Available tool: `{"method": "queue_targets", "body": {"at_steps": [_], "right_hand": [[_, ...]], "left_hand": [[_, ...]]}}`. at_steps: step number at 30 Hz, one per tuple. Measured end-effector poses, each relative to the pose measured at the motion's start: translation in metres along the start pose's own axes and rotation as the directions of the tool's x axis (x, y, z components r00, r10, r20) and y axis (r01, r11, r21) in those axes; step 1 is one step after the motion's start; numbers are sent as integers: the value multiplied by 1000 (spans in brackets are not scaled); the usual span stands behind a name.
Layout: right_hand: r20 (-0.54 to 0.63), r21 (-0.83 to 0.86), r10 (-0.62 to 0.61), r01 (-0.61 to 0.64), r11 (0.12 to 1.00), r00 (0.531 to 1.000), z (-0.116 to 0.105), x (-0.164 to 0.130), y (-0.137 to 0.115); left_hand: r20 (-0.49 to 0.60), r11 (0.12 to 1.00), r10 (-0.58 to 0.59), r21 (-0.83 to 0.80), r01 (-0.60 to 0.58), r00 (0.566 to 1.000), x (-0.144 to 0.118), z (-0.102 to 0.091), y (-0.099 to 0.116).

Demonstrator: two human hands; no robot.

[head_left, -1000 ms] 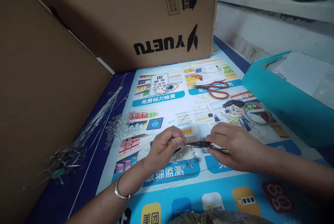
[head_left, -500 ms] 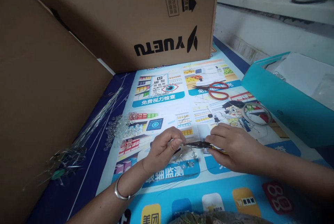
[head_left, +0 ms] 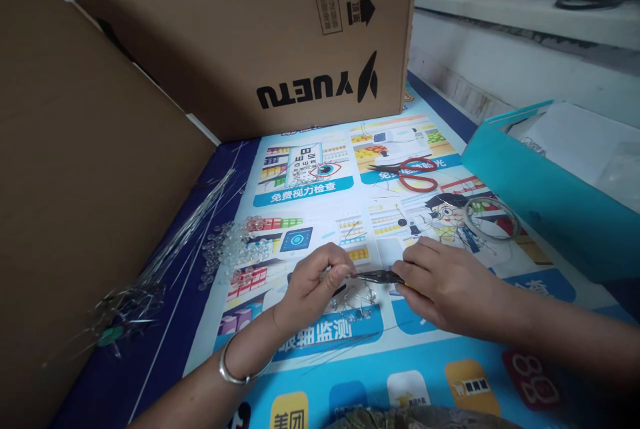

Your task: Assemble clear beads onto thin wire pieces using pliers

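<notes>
Near the middle of the table [head_left: 450, 376], the left hand [head_left: 313, 286] pinches a thin wire [head_left: 345, 297] strung with clear beads [head_left: 371, 294], while the right hand [head_left: 443, 286] is closed around small pliers [head_left: 377, 276] whose tip meets the wire at the left fingertips. The step in hand looks like bending or crimping the wire end, which calls for a steady pinch and a small twist. The wire's end is too fine to make out, and the right palm hides the pliers' handles.
</notes>
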State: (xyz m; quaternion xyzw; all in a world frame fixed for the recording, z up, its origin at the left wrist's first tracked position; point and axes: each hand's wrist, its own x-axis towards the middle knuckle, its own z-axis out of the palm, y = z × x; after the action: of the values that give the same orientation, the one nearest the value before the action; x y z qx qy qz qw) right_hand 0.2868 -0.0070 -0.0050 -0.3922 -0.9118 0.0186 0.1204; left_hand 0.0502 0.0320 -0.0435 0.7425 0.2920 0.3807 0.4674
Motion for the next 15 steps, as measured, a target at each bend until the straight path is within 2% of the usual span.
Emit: {"method": "queue_targets", "body": {"at_steps": [11, 15], "right_hand": [[-20, 15, 6, -6, 1000, 1000, 0, 0, 0], [-37, 76, 38, -35, 996, 999, 1, 0, 2]], "left_hand": [[-28, 1000, -12, -15, 11, 1000, 1, 1, 1], [-51, 998, -12, -59, 9, 999, 1, 0, 0]]}}
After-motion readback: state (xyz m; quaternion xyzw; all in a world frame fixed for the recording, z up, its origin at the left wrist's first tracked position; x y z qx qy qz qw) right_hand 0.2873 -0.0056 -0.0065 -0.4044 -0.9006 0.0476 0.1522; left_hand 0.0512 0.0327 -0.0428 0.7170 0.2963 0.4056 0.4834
